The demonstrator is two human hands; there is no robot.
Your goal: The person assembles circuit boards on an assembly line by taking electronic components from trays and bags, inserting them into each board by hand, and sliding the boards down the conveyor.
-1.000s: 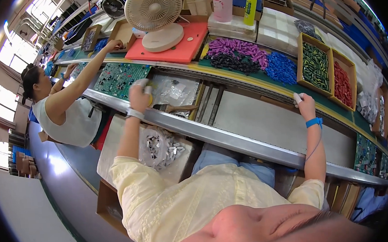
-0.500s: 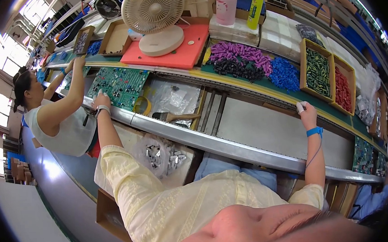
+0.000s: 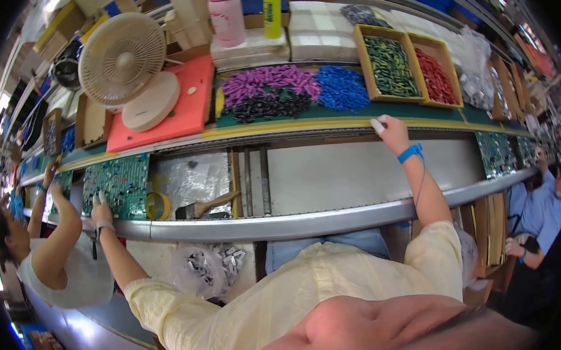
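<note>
green rectangular printed circuit board (image 3: pixel 125 182), densely studded with small components, left of yellow tape roll (image 3: pixel 167 204), left hand (image 3: pixel 101 212) outstretched-fingered at its near-left corner, right hand (image 3: pixel 393 134) curled near far rail (image 3: pixel 316 131), whether gripping impossible to tell

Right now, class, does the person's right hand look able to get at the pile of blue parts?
Probably yes: the pile of blue parts lies uncovered on the green surface, just ahead and to the left of the right hand, with nothing visible standing between them.
</note>
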